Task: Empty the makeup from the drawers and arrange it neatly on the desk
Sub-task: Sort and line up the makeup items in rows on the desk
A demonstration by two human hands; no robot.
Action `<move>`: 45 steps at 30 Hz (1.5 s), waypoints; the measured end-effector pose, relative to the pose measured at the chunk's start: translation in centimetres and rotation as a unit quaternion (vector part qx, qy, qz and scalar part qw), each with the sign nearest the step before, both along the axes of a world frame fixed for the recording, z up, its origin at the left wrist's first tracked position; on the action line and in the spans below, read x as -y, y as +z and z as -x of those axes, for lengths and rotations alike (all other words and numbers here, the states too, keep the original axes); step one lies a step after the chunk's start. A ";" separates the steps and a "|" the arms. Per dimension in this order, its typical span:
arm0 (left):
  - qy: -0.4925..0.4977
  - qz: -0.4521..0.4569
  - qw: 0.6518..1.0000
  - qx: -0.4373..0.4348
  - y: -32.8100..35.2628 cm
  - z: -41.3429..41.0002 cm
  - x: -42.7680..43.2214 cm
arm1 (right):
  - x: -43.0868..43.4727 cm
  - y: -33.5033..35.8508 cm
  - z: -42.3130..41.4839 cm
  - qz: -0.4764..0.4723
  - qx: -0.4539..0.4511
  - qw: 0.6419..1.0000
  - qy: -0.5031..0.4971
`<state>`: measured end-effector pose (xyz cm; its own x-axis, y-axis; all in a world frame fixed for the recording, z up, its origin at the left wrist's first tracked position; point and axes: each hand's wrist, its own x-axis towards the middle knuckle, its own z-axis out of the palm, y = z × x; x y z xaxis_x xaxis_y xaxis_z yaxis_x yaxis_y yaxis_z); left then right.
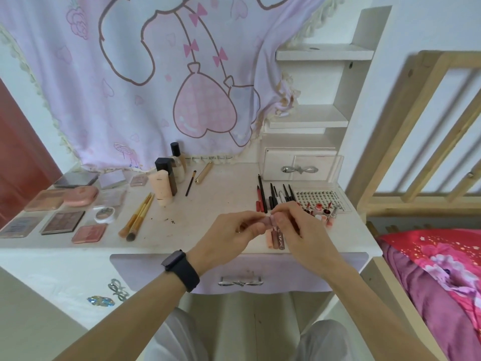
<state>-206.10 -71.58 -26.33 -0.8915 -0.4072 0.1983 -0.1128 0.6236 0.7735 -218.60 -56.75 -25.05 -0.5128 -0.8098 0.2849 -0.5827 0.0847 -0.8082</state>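
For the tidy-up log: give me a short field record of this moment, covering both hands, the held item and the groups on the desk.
left hand: pinches one end of the small pink tube
right hand: pinches the other end
tube position: held over the desk, above the lip glosses lying near the front edge
desk left: palettes laid in rows
desk centre: brushes side by side, bottles upright behind them
desk right: pencils in a row, lash tray beside them
small drawer: shut
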 end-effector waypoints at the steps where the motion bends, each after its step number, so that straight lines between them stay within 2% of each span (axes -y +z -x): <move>1: 0.005 -0.012 1.000 0.000 0.0 -0.1 0.1 | 0.1 0.0 0.1 -0.001 -0.002 1.000 0.005; 3: 0.022 0.000 1.000 -0.001 -0.1 -0.1 0.3 | 0.3 0.3 0.3 -0.017 0.033 0.999 0.007; 6: 0.029 0.075 0.997 0.018 0.5 -0.1 0.4 | 0.8 1.0 0.7 -0.031 0.121 0.992 -0.001; 12: 0.027 0.117 0.993 0.020 1.8 0.1 1.1 | 1.2 1.4 2.1 -0.058 0.054 0.996 0.037; 18: 0.023 0.130 0.991 0.008 1.6 0.1 1.2 | 1.9 2.8 2.4 -0.094 0.093 0.991 0.003; 23: 0.040 0.119 0.992 0.006 1.6 0.3 1.5 | 1.5 3.3 3.0 -0.094 0.040 0.993 0.051; 27: 0.042 0.130 0.991 -0.003 1.7 0.7 1.3 | 2.2 4.1 2.8 -0.112 0.072 0.991 0.016; 31: 0.037 0.120 0.992 -0.015 1.9 0.9 1.5 | 2.4 3.9 3.1 -0.093 0.019 0.995 0.015; 35: 0.042 0.105 0.993 -0.025 2.2 0.7 1.8 | 1.9 3.7 3.5 -0.054 0.070 0.995 0.049; 40: 0.041 0.123 0.991 -0.015 2.4 0.9 1.5 | 2.5 4.0 3.2 -0.080 0.100 0.992 0.000; 45: 0.041 0.115 0.992 -0.018 2.2 1.0 1.9 | 1.9 4.1 3.7 -0.079 0.025 0.996 0.045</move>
